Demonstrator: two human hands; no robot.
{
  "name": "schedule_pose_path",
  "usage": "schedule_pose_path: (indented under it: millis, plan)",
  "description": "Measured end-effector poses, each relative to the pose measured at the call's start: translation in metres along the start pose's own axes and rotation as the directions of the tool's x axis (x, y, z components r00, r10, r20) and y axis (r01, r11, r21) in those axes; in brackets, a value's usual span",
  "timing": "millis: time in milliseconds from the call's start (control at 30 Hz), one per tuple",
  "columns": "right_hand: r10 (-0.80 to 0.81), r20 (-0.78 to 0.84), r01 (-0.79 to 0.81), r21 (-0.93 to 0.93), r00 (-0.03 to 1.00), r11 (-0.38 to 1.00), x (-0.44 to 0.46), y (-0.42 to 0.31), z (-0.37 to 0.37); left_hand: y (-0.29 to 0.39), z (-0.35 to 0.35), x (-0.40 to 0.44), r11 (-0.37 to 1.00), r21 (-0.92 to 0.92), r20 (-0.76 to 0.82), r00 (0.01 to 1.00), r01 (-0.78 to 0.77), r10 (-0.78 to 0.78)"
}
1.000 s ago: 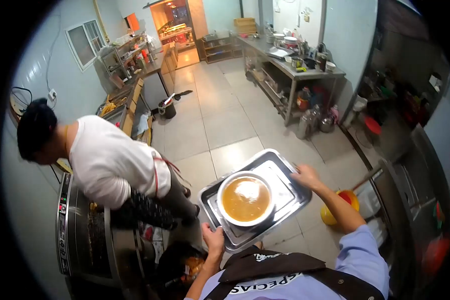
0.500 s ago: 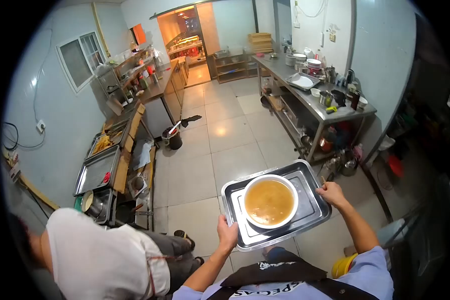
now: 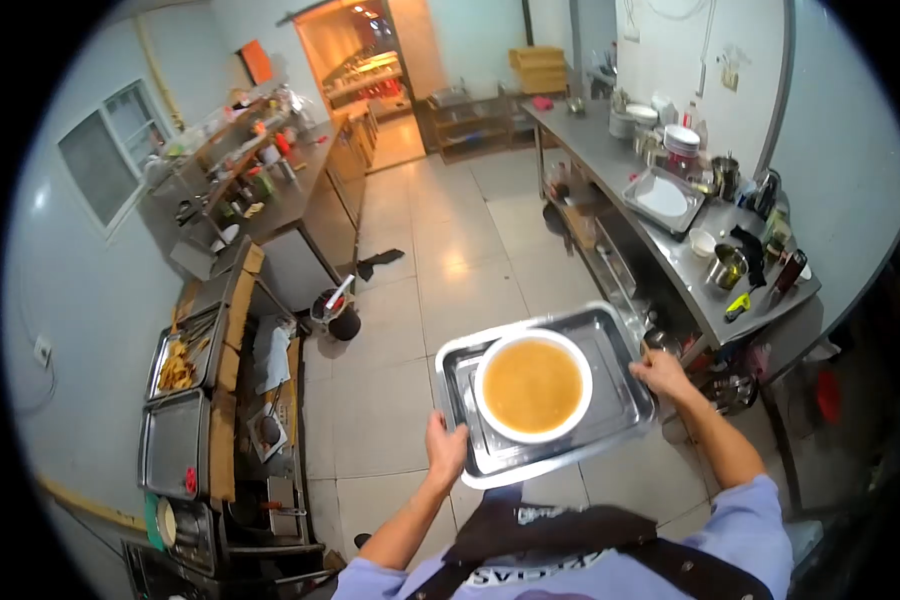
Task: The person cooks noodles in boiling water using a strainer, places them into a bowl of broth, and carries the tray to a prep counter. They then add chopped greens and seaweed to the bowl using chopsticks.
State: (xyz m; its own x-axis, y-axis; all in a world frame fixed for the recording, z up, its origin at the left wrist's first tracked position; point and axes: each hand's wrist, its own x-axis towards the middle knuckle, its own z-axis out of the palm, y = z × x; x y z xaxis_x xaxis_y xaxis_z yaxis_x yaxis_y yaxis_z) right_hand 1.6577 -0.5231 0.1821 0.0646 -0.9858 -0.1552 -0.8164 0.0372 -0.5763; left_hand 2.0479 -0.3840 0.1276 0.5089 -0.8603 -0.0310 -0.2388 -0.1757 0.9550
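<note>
Out in front of my body is a rectangular metal tray (image 3: pixel 615 405), held by its two ends. On it stands a round white bowl (image 3: pixel 530 437), left of the tray's middle, with cloudy golden-brown soup (image 3: pixel 532 383) near its rim. My left hand (image 3: pixel 446 450) grips the left end of the tray, thumb over the edge. Closed on the right end is my right hand (image 3: pixel 662 375); a thin tan stick-like thing (image 3: pixel 647 352) pokes up by its fingers, too small to name. The fingers under the tray are hidden.
A steel table (image 3: pixel 660 240) with pots and dishes runs along the right. Trays of food and a counter (image 3: pixel 310 200) line the left. A black bin (image 3: pixel 340 318) and a dark cloth (image 3: pixel 378 264) are on the tiled floor, before a lit doorway (image 3: pixel 395 140).
I have moved forward; the side tables and bin appear closer. The person in a white shirt at lower left is out of view. Both hands still hold the tray with the bowl.
</note>
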Motion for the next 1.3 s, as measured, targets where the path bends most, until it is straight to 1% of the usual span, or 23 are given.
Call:
schedule_pose_path:
  millis: [67, 167, 200, 267, 367, 467, 500, 533, 567, 600, 633, 667, 700, 733, 800, 833, 933, 967, 1000, 1067, 1167, 1233, 1300]
  plan:
    - [0.083, 0.004, -0.083, 0.047, 0.997, 0.995, 0.049, -0.032, -0.01, 0.011, 0.019, 0.074, 0.999, 0.022, 0.048, 0.998, -0.037, 0.036]
    - [0.092, -0.068, -0.09, 0.029, 0.993, 0.996, 0.141, -0.052, -0.016, 0.022, 0.059, 0.19, 0.992, 0.115, 0.069, 0.997, -0.048, 0.04]
    - [0.085, -0.078, -0.079, 0.075, 0.993, 0.994, 0.172, -0.057, -0.019, 0.056, 0.067, 0.22, 1.0, -0.006, 0.131, 0.991, 0.003, -0.002]
    - [0.168, -0.076, -0.156, 0.14, 0.983, 0.978, 0.225, -0.075, -0.029, 0.076, 0.086, 0.292, 0.999, 0.02, 0.178, 0.984, -0.027, 0.023]
    - [0.222, -0.081, -0.207, 0.161, 0.972, 0.965, 0.324, -0.078, -0.032, 0.096, 0.125, 0.4, 0.999, -0.03, 0.245, 0.969, -0.017, 0.024]
    - [0.256, -0.057, -0.233, 0.266, 0.965, 0.936, 0.414, -0.091, -0.037, 0.11, 0.17, 0.505, 0.997, 0.023, 0.278, 0.959, -0.068, 0.059]
    - [0.214, -0.068, -0.189, 0.26, 0.975, 0.947, 0.445, -0.086, -0.034, 0.107, 0.186, 0.537, 0.997, 0.008, 0.296, 0.952, -0.081, 0.075]
    - [0.201, -0.069, -0.169, 0.322, 0.977, 0.931, 0.483, -0.078, -0.031, 0.105, 0.205, 0.576, 0.998, -0.026, 0.322, 0.945, -0.057, 0.062]
    - [0.221, -0.046, -0.196, 0.312, 0.974, 0.929, 0.508, -0.074, -0.03, 0.099, 0.22, 0.605, 0.997, -0.002, 0.332, 0.941, -0.072, 0.069]
    - [0.227, -0.052, -0.2, 0.314, 0.973, 0.928, 0.546, -0.077, -0.032, 0.104, 0.236, 0.643, 0.993, 0.01, 0.339, 0.934, -0.119, 0.109]
    - [0.246, -0.07, -0.212, 0.324, 0.967, 0.922, 0.586, -0.081, -0.035, 0.108, 0.252, 0.677, 0.993, 0.013, 0.346, 0.932, -0.119, 0.107]
    - [0.283, -0.061, -0.248, 0.331, 0.957, 0.91, 0.608, -0.089, -0.037, 0.112, 0.266, 0.707, 0.994, -0.024, 0.353, 0.929, -0.106, 0.107]
    - [0.322, -0.059, -0.286, 0.33, 0.945, 0.9, 0.63, -0.095, -0.041, 0.115, 0.276, 0.737, 0.993, 0.017, 0.371, 0.923, -0.117, 0.102]
    - [0.327, -0.064, -0.287, 0.344, 0.943, 0.894, 0.654, -0.099, -0.049, 0.123, 0.292, 0.764, 0.991, 0.043, 0.389, 0.915, -0.13, 0.103]
    - [0.338, -0.071, -0.293, 0.351, 0.939, 0.889, 0.711, -0.101, -0.051, 0.13, 0.327, 0.822, 0.999, -0.02, 0.427, 0.904, -0.03, 0.035]
    - [0.387, -0.035, -0.343, 0.396, 0.921, 0.852, 0.741, -0.101, -0.058, 0.119, 0.348, 0.862, 0.991, -0.029, 0.445, 0.886, -0.128, 0.128]
    - [0.448, -0.033, -0.394, 0.418, 0.894, 0.818, 0.82, -0.098, -0.058, 0.115, 0.403, 0.962, 0.98, 0.048, 0.487, 0.861, -0.194, 0.147]
    - [0.48, -0.026, -0.422, 0.437, 0.877, 0.794, 0.839, -0.106, -0.061, 0.139, 0.416, 0.98, 0.985, 0.031, 0.534, 0.836, -0.172, 0.129]
    - [0.472, -0.117, -0.357, 0.505, 0.874, 0.786, 0.865, -0.099, -0.05, 0.149, 0.434, 1.009, 0.981, 0.083, 0.567, 0.817, -0.177, 0.1]
    - [0.51, -0.069, -0.396, 0.546, 0.857, 0.738, 0.911, -0.101, -0.054, 0.16, 0.475, 1.071, 0.961, 0.017, 0.574, 0.79, -0.276, 0.217]
    - [0.605, -0.142, -0.454, 0.534, 0.784, 0.713, 0.968, -0.114, -0.062, 0.182, 0.535, 1.152, 0.956, 0.031, 0.67, 0.716, -0.291, 0.196]
    - [0.651, -0.146, -0.483, 0.556, 0.745, 0.677, 1.006, -0.115, -0.067, 0.197, 0.58, 1.201, 0.933, 0.032, 0.702, 0.673, -0.358, 0.234]
    - [0.701, -0.117, -0.517, 0.592, 0.704, 0.618, 1.042, -0.121, -0.071, 0.212, 0.614, 1.244, 0.912, 0.057, 0.739, 0.632, -0.405, 0.235]
